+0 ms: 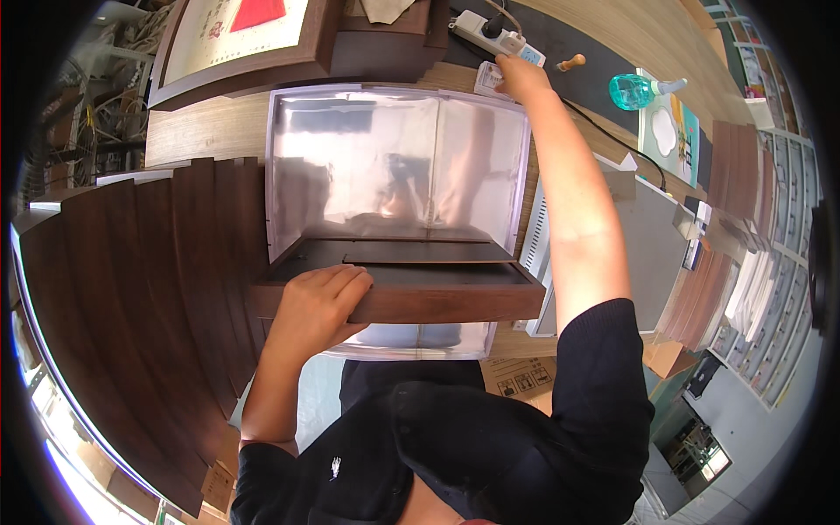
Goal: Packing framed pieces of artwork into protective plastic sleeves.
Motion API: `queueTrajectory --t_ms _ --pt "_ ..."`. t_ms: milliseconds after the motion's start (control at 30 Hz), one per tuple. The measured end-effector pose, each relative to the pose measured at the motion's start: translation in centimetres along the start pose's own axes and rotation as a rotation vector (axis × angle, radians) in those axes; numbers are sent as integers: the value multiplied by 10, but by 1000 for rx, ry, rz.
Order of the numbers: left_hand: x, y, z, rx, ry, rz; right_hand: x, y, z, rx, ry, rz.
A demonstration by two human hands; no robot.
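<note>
A dark brown wooden frame [411, 304] stands on edge in front of me, with its black inner side facing up and away. My left hand [319, 306] is closed over its left part, the fingers hooked over the upper rim. Under the frame lies a shiny panel with a pale rim [359, 166], which reflects the light. Stretched to the far right, my right hand [523, 79] has its bent fingers at a small white box [487, 80] beside the power strip [479, 33]. What those fingers pinch, if anything, is hidden.
Several dark brown frames [131, 289] stand in a row at left. A framed picture [254, 35] lies at the far left. At right are a grey device [612, 245], a teal bottle [632, 92], a wooden-handled tool [571, 62] and a black cable [612, 136].
</note>
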State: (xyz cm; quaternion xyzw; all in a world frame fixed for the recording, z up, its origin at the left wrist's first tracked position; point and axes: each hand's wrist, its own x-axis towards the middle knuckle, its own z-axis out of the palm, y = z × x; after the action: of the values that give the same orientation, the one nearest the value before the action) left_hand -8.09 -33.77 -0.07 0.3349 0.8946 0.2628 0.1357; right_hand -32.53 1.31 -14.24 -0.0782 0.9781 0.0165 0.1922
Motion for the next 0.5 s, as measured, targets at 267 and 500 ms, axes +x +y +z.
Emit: queueTrajectory --t_ms 267,500 --pt "0 0 3 10 37 23 -2 10 -7 16 -14 61" --pt "0 -1 3 8 30 -6 -26 3 -54 35 -3 31"
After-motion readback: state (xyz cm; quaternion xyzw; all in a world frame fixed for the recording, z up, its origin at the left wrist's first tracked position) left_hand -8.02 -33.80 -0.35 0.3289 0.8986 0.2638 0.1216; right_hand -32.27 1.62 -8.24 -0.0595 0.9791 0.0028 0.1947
